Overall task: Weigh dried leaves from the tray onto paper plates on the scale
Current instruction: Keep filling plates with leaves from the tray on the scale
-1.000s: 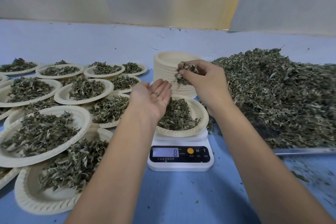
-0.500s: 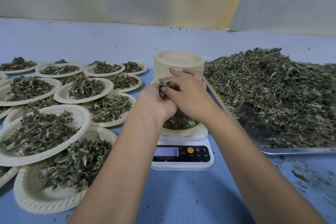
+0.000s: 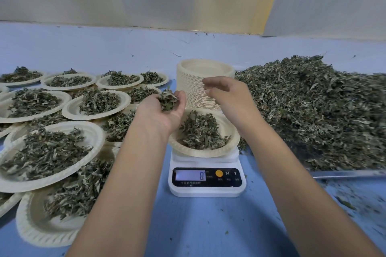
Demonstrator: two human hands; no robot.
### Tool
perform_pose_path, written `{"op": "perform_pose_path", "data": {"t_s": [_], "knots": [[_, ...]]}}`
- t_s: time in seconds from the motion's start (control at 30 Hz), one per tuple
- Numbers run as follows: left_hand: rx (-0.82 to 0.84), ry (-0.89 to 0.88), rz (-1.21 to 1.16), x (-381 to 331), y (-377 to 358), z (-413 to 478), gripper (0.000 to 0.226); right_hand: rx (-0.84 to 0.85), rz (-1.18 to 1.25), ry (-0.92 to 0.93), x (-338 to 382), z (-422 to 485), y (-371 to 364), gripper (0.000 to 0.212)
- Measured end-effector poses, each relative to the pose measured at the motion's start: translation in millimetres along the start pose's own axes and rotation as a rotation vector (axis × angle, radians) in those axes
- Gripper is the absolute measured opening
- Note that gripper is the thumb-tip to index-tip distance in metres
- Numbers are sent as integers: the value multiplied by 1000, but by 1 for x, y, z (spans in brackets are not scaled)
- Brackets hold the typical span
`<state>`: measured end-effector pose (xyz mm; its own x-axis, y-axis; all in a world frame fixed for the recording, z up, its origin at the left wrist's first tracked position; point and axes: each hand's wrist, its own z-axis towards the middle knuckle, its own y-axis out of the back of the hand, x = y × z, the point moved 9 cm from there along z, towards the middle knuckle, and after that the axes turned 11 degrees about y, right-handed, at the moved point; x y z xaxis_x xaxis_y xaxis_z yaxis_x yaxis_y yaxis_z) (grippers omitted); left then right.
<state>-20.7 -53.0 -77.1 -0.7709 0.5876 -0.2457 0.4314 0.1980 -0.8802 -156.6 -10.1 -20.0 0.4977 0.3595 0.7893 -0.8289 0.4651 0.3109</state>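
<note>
Weighing looks well along: many filled plates (image 3: 97,136) lie left of the scale (image 3: 206,191), several overlapping. One plate (image 3: 208,154) sits on the scale with a mound of leaves (image 3: 200,131) in it. The display (image 3: 190,175) shows what reads as a single 8.

Left to do, by my judgement: bring this portion to its target, move it off, and carry on. A tall stack of empty plates (image 3: 192,89) stands behind the scale, and a large heap (image 3: 313,110) fills the tray (image 3: 344,173) right of the scale.

Your left hand (image 3: 160,117) is palm up just over the left rim of the plate on the scale, fingers (image 3: 182,98) curled up around a small clump (image 3: 167,101) lying in the palm. Your right hand (image 3: 227,96) hovers above the far right of that plate. Its fingers (image 3: 208,86) are loosely bent, slightly apart, and hold nothing I can see.
</note>
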Motion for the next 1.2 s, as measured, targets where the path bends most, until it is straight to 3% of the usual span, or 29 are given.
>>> {"op": "perform_pose_path", "data": {"t_s": [0.5, 0.87, 1.2], "knots": [[-17, 8, 46, -1, 1, 6, 23, 270, -359, 48, -6, -7, -24, 27], [-8, -2, 35, -2, 2, 10, 21, 294, -368, 85, -12, -6, -29, 29], [-5, -32, 92, 0, -1, 9, 18, 415, -420, 125, -13, -11, -41, 34]]}}
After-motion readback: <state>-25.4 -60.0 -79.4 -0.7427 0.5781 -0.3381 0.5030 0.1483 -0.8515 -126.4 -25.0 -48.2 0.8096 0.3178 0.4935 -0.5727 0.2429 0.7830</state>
